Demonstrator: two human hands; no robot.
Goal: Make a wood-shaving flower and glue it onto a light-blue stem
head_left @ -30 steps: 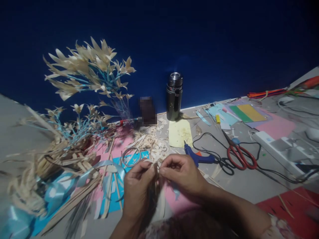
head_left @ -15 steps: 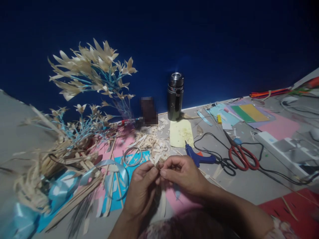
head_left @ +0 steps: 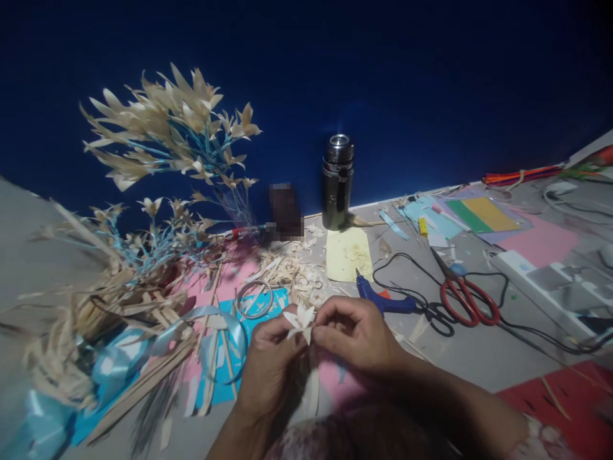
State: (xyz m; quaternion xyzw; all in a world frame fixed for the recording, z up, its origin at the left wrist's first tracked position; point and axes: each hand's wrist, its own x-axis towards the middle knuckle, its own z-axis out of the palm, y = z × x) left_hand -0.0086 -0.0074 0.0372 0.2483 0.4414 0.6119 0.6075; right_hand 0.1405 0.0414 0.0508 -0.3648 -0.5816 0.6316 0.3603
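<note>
We see a dark flask (head_left: 337,198) upright against the deep blue wall (head_left: 407,83), with a pale yellow sheet (head_left: 345,252) just in front of it. Farther right we find red-handled scissors (head_left: 458,283), a white power strip (head_left: 520,278) and, nearer us, a red sheet (head_left: 562,386).

Illumination is dim and uneven: the table (head_left: 469,358) and the pale flower (head_left: 301,321) are moderately lit, while the wall (head_left: 407,83) falls to near black at upper right. Highlights mark the flask (head_left: 338,191) and the ribbon (head_left: 41,415); shadow covers the near end of the front pink paper (head_left: 348,386). Outer areas show softness and stretching, and coarse pixel blocks mask a dark object (head_left: 286,211).
</note>
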